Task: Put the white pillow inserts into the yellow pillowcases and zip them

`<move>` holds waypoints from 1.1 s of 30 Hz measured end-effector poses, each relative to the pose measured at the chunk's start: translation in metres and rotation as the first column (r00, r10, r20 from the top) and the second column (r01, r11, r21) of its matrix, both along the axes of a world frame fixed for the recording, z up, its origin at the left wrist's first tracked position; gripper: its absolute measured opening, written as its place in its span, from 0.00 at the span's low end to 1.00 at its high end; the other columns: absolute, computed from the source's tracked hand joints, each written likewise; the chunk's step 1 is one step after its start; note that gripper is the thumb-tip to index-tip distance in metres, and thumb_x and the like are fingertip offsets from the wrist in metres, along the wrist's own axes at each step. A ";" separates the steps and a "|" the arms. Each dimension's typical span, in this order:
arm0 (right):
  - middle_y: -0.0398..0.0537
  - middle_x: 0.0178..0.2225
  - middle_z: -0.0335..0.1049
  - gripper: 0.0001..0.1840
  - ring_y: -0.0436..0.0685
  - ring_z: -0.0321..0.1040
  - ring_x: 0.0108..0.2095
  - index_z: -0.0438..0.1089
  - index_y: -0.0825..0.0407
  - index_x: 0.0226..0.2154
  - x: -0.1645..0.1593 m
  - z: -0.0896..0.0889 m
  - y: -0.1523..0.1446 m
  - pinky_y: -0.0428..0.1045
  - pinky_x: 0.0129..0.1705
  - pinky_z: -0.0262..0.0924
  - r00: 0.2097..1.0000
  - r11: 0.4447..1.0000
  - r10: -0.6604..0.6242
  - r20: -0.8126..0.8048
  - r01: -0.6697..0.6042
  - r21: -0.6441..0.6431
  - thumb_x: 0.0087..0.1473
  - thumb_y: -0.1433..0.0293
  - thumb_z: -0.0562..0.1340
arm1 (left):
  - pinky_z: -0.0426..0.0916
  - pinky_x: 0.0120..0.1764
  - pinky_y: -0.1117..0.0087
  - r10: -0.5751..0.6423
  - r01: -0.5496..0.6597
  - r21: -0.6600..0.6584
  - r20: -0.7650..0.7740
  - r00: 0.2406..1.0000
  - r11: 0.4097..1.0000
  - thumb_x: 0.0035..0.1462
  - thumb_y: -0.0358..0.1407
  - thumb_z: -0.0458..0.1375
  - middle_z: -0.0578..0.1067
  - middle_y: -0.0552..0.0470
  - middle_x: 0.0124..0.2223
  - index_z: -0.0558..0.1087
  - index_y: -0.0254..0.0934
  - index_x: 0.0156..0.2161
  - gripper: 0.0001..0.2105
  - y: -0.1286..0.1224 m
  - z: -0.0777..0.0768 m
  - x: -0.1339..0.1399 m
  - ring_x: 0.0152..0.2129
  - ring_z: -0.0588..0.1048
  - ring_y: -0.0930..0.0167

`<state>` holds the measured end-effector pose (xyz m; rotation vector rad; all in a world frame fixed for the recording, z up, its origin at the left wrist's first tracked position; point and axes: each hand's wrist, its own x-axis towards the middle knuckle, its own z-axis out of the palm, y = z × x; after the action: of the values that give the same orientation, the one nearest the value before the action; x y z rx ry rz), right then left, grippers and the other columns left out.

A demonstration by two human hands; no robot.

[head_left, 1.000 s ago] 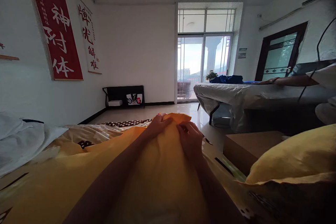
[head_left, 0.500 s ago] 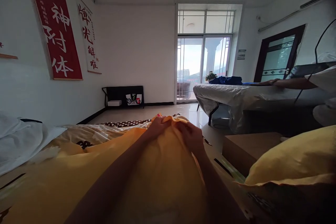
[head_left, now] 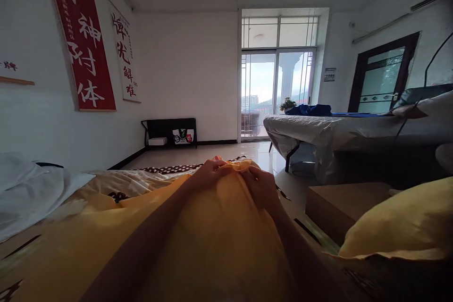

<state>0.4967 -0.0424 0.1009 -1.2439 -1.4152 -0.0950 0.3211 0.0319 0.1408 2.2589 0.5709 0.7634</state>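
Observation:
A large yellow duvet cover spreads over the bed and rises in folds between my forearms. Its far edge is bunched up and pinched by both my hands. My left hand grips that edge from the left, fingers closed on the fabric. Close by on the right, my right hand is closed on the same edge, thumb toward the middle. A short stretch of gathered cloth shows between the two hands. Fingertips are partly hidden in the folds. Beyond lies patterned bedding with a brown dotted border.
White bedding is heaped at the left. A yellow pillow and a cardboard box are at the right. Behind them stands a plastic-covered table with blue cloth; a co-worker's arm reaches over it.
The view has shifted slightly, so the room sits a little lower and further right. Both hands keep their grip on the cover's edge. The co-worker's hand has drawn back to the right.

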 end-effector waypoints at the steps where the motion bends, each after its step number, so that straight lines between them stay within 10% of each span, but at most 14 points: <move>1: 0.37 0.16 0.51 0.20 0.48 0.48 0.22 0.55 0.51 0.16 0.000 0.001 -0.002 0.46 0.25 0.44 0.999 1.000 -0.010 -0.032 0.011 0.010 0.52 0.58 0.55 | 0.57 0.27 0.75 0.028 -0.023 0.059 -0.077 0.997 0.998 0.55 0.49 0.51 0.69 0.56 0.28 0.72 0.34 0.34 0.18 0.004 -0.001 -0.008 0.25 0.66 0.74; 10: 0.37 0.17 0.49 0.22 0.48 0.47 0.22 0.57 0.51 0.16 0.008 0.000 0.009 0.46 0.23 0.44 0.968 0.997 -0.006 -0.249 0.026 0.077 0.50 0.54 0.56 | 0.50 0.26 0.74 0.357 -0.221 0.498 -0.195 0.914 0.838 0.60 0.46 0.46 0.58 0.58 0.20 0.61 0.36 0.23 0.19 0.003 0.014 -0.056 0.20 0.54 0.76; 15: 0.38 0.18 0.55 0.19 0.48 0.50 0.21 0.64 0.53 0.20 0.011 0.006 0.004 0.45 0.23 0.46 0.958 0.993 0.064 -0.280 -0.035 0.109 0.51 0.55 0.57 | 0.51 0.21 0.76 0.157 -0.153 0.038 -0.303 0.940 0.988 0.55 0.53 0.51 0.61 0.58 0.22 0.63 0.36 0.25 0.20 -0.015 0.031 -0.075 0.18 0.58 0.77; 19: 0.41 0.22 0.63 0.17 0.50 0.58 0.24 0.68 0.52 0.25 0.007 0.020 -0.009 0.45 0.25 0.52 0.921 0.982 0.187 -0.343 -0.160 0.105 0.49 0.55 0.60 | 0.51 0.18 0.78 0.073 -0.125 -0.243 -0.214 0.974 0.962 0.48 0.53 0.59 0.62 0.59 0.21 0.65 0.36 0.25 0.21 -0.024 0.030 -0.088 0.15 0.59 0.79; 27: 0.47 0.27 0.71 0.19 0.55 0.65 0.27 0.70 0.53 0.27 -0.009 0.016 -0.040 0.47 0.25 0.58 0.889 0.918 0.244 -0.387 -0.340 -0.203 0.39 0.55 0.66 | 0.52 0.17 0.79 0.099 -0.138 -0.297 -0.143 0.985 0.945 0.48 0.56 0.59 0.68 0.56 0.23 0.68 0.35 0.29 0.22 -0.023 0.027 -0.092 0.15 0.64 0.78; 33: 0.42 0.23 0.69 0.06 0.53 0.63 0.29 0.70 0.51 0.23 -0.020 0.016 -0.029 0.48 0.35 0.57 0.976 0.975 0.219 -0.004 -0.219 -0.032 0.43 0.69 0.58 | 0.53 0.19 0.79 0.227 -0.243 -0.186 -0.107 0.968 0.952 0.49 0.54 0.58 0.65 0.59 0.23 0.64 0.36 0.28 0.20 -0.026 0.014 -0.102 0.17 0.62 0.78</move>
<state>0.4769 -0.0715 0.1174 -1.1060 -1.5496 0.0797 0.2186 0.0060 0.1550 2.0689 0.9286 0.6936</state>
